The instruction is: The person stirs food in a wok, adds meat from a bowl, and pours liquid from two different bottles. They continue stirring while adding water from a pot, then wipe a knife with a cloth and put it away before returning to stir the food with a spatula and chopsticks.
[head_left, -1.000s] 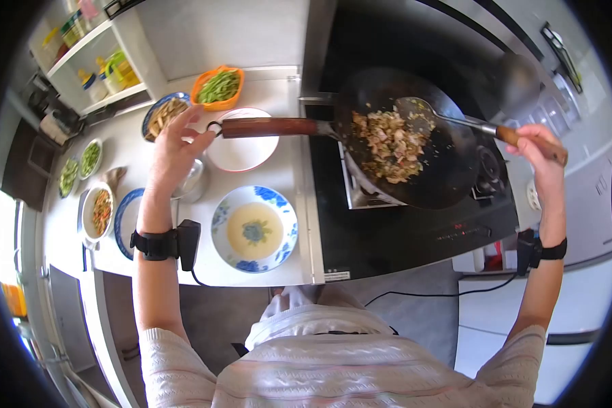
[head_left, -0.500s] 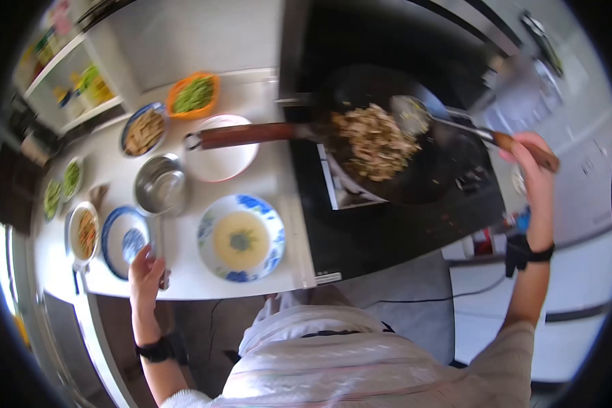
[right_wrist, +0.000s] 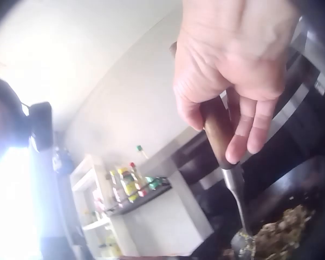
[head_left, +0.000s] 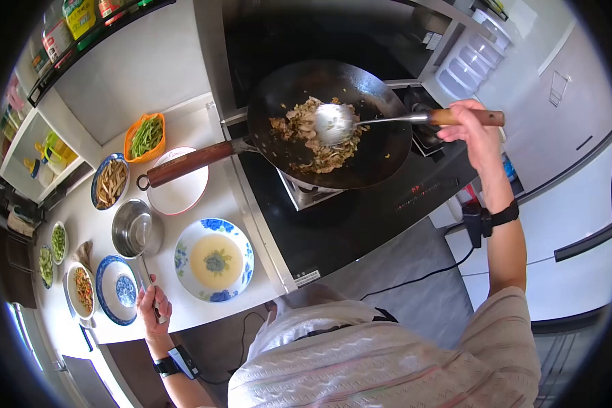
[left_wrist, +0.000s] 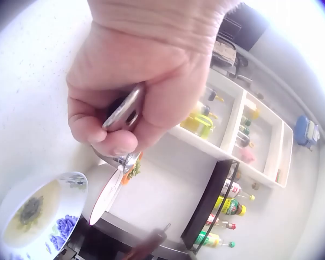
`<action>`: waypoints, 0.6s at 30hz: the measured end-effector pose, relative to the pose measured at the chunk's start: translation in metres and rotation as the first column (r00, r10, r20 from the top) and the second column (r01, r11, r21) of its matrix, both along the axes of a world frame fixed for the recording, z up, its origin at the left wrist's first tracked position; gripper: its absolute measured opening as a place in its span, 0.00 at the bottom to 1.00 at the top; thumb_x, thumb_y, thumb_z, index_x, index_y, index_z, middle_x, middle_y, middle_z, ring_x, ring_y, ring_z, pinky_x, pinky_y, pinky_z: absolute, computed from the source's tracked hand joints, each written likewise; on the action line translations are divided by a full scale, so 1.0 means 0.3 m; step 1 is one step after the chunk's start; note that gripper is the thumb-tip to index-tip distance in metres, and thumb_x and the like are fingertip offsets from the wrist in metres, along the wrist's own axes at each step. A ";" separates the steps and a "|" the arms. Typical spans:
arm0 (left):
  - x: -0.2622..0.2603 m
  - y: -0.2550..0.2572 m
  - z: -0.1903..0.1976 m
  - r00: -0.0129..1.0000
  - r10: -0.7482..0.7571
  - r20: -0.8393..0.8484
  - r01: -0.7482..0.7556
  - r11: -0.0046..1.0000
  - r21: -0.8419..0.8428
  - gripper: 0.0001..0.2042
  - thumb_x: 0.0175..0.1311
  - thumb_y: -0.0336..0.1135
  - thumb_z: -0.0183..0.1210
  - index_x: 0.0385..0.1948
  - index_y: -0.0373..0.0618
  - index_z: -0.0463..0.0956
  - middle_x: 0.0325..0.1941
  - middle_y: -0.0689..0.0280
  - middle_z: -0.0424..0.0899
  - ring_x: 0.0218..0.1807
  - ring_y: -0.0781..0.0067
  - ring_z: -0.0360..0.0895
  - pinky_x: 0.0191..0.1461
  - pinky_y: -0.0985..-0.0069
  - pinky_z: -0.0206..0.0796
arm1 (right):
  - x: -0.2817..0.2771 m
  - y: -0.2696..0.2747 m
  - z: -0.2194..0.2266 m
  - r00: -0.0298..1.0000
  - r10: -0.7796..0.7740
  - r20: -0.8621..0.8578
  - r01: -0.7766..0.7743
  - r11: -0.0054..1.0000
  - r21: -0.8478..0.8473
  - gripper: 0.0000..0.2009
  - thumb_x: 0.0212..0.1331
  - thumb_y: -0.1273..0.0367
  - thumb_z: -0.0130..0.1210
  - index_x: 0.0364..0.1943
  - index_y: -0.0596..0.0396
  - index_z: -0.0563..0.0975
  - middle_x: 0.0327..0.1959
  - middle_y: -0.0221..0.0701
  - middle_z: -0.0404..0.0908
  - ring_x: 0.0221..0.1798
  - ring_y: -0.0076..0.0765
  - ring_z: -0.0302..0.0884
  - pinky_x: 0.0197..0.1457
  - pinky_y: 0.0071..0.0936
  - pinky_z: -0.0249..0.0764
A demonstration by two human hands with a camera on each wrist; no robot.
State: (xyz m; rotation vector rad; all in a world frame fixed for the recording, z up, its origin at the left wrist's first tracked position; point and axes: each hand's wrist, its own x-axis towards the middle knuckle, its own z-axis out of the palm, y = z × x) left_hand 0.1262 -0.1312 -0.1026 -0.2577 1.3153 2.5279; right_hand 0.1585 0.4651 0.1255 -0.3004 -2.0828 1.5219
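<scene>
My left hand grips the handle of a small metal saucepan at the counter's front edge. In the left wrist view the flat end of its handle pokes out between the curled fingers. My right hand holds a ladle by its wooden handle, its metal bowl turned down over the chopped food. That food lies in a dark wok on the stove. The wok's long wooden handle reaches left over a white bowl, with no hand on it.
A blue-flowered bowl of pale liquid stands near the counter edge, beside a blue-rimmed plate. Farther back are an orange basket of green strips and a plate of brown strips. Sauce bottles line a rack above.
My left hand has gone from beside the wok handle's end down to the saucepan handle and now grips it. The ladle has moved left over the food. The head view has turned.
</scene>
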 end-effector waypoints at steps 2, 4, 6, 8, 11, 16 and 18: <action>0.010 0.001 -0.003 1.000 0.017 -0.008 -0.018 0.999 -0.040 0.13 0.63 0.32 0.47 0.46 0.38 0.67 0.18 0.70 0.67 0.09 0.83 0.59 0.10 0.84 0.54 | 0.042 0.106 -0.010 0.985 -0.166 0.042 0.169 0.984 -0.062 0.13 0.51 0.64 0.55 0.36 0.60 0.72 0.26 0.39 0.79 0.21 0.30 0.79 0.21 0.20 0.75; 0.025 0.012 0.004 1.000 0.013 -0.019 -0.014 0.999 -0.035 0.12 0.63 0.32 0.47 0.46 0.38 0.68 0.18 0.70 0.68 0.09 0.83 0.60 0.09 0.84 0.53 | 0.079 0.164 -0.085 0.975 -0.214 0.066 0.222 0.963 -0.151 0.13 0.51 0.64 0.55 0.36 0.59 0.72 0.25 0.39 0.79 0.20 0.30 0.78 0.21 0.20 0.75; 0.052 0.029 0.020 1.000 0.021 -0.021 -0.021 0.999 -0.040 0.12 0.63 0.31 0.47 0.46 0.38 0.68 0.18 0.69 0.68 0.09 0.83 0.61 0.09 0.85 0.52 | 0.085 0.129 -0.140 0.957 -0.280 0.080 0.291 0.930 -0.227 0.14 0.51 0.62 0.55 0.36 0.59 0.71 0.24 0.39 0.79 0.19 0.29 0.77 0.20 0.21 0.75; 0.083 0.043 0.037 1.000 0.026 -0.013 -0.026 0.998 -0.063 0.12 0.63 0.31 0.47 0.46 0.38 0.68 0.18 0.69 0.69 0.09 0.83 0.61 0.09 0.85 0.52 | 0.047 0.102 -0.172 0.976 -0.194 0.095 0.212 0.949 -0.232 0.14 0.51 0.62 0.55 0.35 0.59 0.71 0.23 0.39 0.78 0.20 0.31 0.78 0.21 0.22 0.75; 0.128 0.061 0.077 1.000 0.019 -0.016 -0.020 0.995 -0.098 0.12 0.63 0.31 0.47 0.46 0.38 0.68 0.17 0.69 0.68 0.09 0.83 0.61 0.09 0.86 0.51 | 0.048 0.141 -0.084 0.986 -0.138 0.091 0.151 0.975 -0.161 0.14 0.51 0.62 0.55 0.34 0.59 0.71 0.23 0.39 0.78 0.18 0.31 0.77 0.22 0.22 0.74; 0.215 0.102 0.136 0.997 0.077 -0.007 -0.078 0.994 -0.074 0.13 0.63 0.29 0.46 0.48 0.36 0.64 0.17 0.69 0.67 0.07 0.82 0.60 0.08 0.85 0.50 | 0.047 0.167 -0.115 0.988 -0.137 0.067 0.147 0.976 -0.163 0.14 0.52 0.63 0.54 0.34 0.61 0.71 0.25 0.39 0.78 0.19 0.31 0.77 0.21 0.21 0.74; 0.248 0.116 0.184 0.997 0.075 -0.013 -0.076 0.994 -0.074 0.13 0.63 0.29 0.46 0.48 0.35 0.64 0.16 0.68 0.68 0.07 0.82 0.60 0.08 0.85 0.50 | 0.023 0.150 -0.128 0.996 -0.063 0.056 0.074 0.972 -0.223 0.12 0.53 0.65 0.54 0.35 0.61 0.71 0.26 0.39 0.78 0.18 0.31 0.77 0.21 0.20 0.74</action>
